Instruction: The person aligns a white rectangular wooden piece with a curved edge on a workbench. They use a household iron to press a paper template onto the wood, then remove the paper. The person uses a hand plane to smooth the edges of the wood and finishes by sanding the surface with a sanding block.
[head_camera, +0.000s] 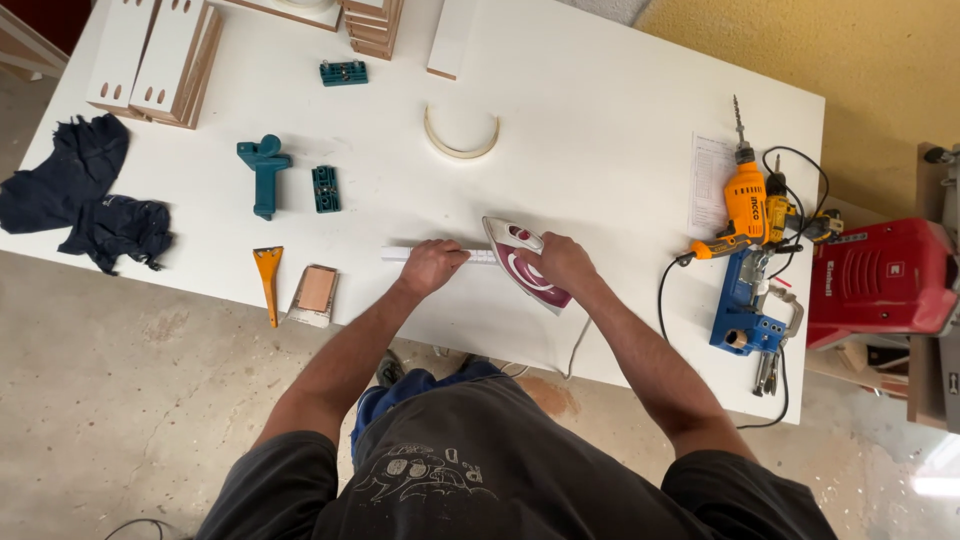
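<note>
Narrow white strip (440, 252) near the table's (600, 150) front edge, pinned flat under the closed left hand (432, 266); purple iron (525, 262), gripped by the right hand (562, 262), best kept square along it.

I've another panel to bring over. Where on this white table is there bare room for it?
The widest bare patch lies between the curled strip of white edge banding and the orange electric drill. The far-left edge is crowded with stacked white boards, and the right end with the blue jig.
</note>
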